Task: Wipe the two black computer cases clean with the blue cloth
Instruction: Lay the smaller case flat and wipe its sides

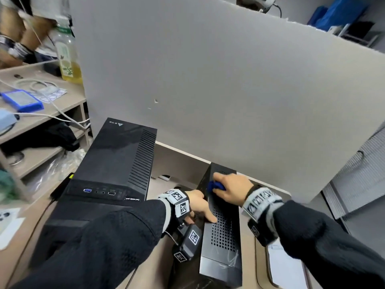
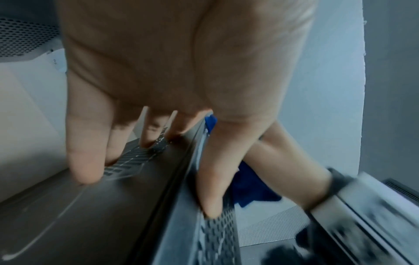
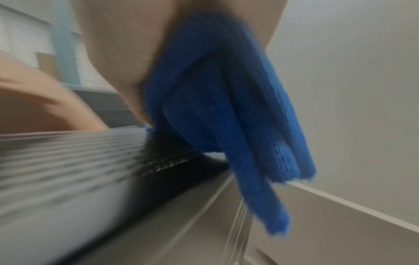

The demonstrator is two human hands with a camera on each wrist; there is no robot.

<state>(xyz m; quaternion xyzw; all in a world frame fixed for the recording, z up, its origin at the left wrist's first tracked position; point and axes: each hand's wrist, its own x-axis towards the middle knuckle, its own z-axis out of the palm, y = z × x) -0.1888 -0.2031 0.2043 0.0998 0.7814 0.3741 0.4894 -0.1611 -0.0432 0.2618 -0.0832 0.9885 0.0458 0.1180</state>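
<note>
We see two black metal computer cases on a beige desk point(image 1: 181, 157) in front of a grey felt partition point(image 1: 208, 80). The larger black tower case point(image 1: 112, 163), with a blue USB port on its front strip, stands on the left. The smaller slim black case point(image 1: 224, 224) with a perforated top panel stands to its right, its far end reaching just under the partition.

Our left hand point(image 1: 198, 205) rests over the near-left edge of the slim case: in the left wrist view the straight fingers point(image 2: 86, 161) lie down the side panel while the thumb presses on the perforated top, so the hand is spread across the corner edge, not curled round anything.

Our right hand point(image 1: 231, 189) clutches the bunched blue microfibre cloth point(image 1: 215, 186) at the far end of the slim case's top. In the right wrist view the cloth point(image 3: 226, 107) is pinned under the palm and fingers, its loose end hanging past the case's edge; that view is blurred.

On the left, beige shelves point(image 1: 41, 113) carry a blue-edged flat device point(image 1: 21, 100), white cables point(image 1: 41, 84) and a clear plastic bottle point(image 1: 66, 53) with yellowish liquid.
</note>
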